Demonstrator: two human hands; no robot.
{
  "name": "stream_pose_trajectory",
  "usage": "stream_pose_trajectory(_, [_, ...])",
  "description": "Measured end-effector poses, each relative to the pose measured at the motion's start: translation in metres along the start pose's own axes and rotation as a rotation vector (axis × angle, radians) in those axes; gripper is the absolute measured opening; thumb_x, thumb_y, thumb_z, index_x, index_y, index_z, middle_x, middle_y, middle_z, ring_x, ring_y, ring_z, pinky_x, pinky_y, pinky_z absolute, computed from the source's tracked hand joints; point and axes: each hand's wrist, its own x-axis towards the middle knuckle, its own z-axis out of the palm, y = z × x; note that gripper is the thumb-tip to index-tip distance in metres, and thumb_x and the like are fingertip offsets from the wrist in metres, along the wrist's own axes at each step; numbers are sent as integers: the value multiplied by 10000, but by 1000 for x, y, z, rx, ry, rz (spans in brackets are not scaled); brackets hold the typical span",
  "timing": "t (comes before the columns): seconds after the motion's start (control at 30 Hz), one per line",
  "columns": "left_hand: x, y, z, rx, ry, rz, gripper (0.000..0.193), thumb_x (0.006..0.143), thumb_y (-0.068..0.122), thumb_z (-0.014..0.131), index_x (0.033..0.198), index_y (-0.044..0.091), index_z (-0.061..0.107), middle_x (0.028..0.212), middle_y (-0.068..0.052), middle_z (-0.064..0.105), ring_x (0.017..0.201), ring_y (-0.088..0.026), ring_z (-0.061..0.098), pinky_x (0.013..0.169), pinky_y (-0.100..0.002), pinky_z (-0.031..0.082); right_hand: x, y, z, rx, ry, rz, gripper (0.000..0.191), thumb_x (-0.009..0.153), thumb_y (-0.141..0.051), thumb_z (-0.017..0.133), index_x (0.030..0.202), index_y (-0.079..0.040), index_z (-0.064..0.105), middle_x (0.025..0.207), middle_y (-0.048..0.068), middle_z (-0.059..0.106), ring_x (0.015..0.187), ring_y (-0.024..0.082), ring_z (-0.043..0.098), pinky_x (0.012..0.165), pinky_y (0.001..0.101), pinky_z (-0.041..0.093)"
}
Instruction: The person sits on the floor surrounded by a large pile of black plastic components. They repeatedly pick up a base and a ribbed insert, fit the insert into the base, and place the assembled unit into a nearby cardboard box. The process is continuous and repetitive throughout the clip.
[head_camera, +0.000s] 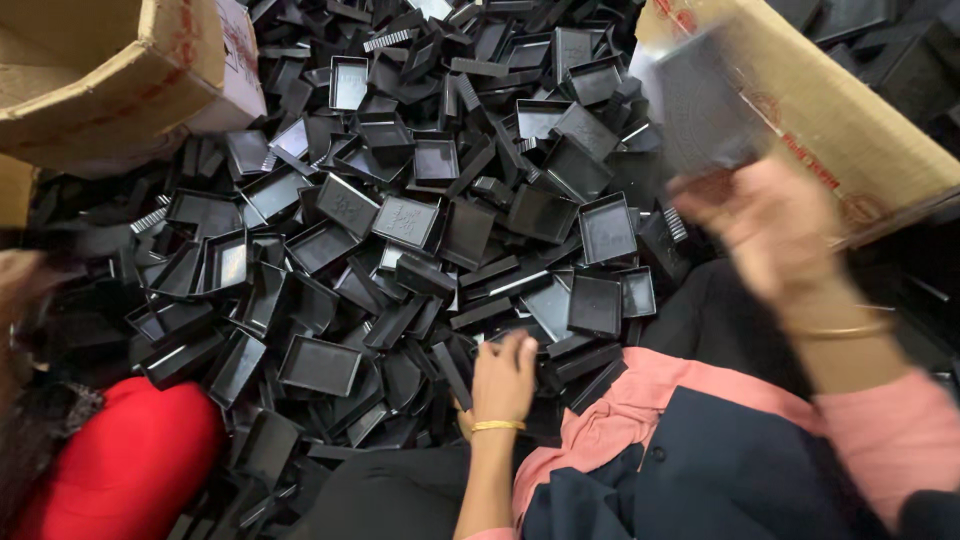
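Fingers of the left hand (503, 378) are curled downward and pressed into the heap of black trays (400, 230), their tips resting on a flat black piece at the near edge of the pile; whether anything is actually pinched between them cannot be told. A thin gold bangle (498, 426) is worn on that wrist. The right hand (770, 225) is raised well above the heap and is blurred; its fingers are closed around a single black tray (700, 105), which is held up in front of the box on the right with its flat face turned toward the camera. A second bangle (840, 328) is seen on the right wrist, above a pink sleeve (880, 420). The heap is made up of shallow square and rectangular black trays lying at all angles, some face up, some tipped on edge, spread across the whole middle of the view. A cardboard box (860, 110) lies at the upper right with its flap over the pile; its contents are hidden. Another cardboard box (110, 70) sits at the upper left, its inside not visible. A red cloth (130, 460) lies at the lower left beside the heap.
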Motion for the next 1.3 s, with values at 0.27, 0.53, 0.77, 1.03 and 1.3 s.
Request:
stream_pose_trajectory(0.27, [-1,-22,18,-88,-11,-88,247,867,291,793,970,92,688,939,-116,639,883,-316,647,779,-426,534,48,100,-65,-1022,-331,125,1036,696,-233,856,1532,-120,256,1451,300,433,1355,437,455,1144,443,416])
stream_pose_trajectory(0.53, [12,-2,-19,-907,18,-190,575,967,87,618,1526,121,493,1182,-109,531,961,-166,505,814,-311,425,6,115,-15,-1261,-239,9,1105,640,-52,766,1603,-280,274,1596,76,392,1354,388,462,1095,479,433])
stream_pose_trajectory(0.77, [12,10,-32,-1895,-26,-464,478,984,511,422,1291,155,511,1362,-146,589,1163,-348,652,927,-535,562,-52,88,12,-1125,-282,-259,910,652,-114,765,1488,-242,429,1528,114,383,1322,407,474,984,574,433])
stream_pose_trajectory(1.03, [0,20,2,-1839,57,-495,559,1049,520,401,1302,48,563,1301,-166,613,1147,-303,638,993,-478,531,-50,96,7,-1005,-453,-103,885,717,-307,835,1514,-242,455,1387,135,544,1215,395,581,983,473,492])
stream_pose_trajectory(1.3, [-2,28,12,-1655,92,-428,655,1053,503,405,1461,5,525,1281,-105,620,1140,-216,642,1015,-375,535,-98,73,68,-421,-279,256,806,701,-218,882,1432,-157,548,1341,66,643,1136,228,669,949,380,577])
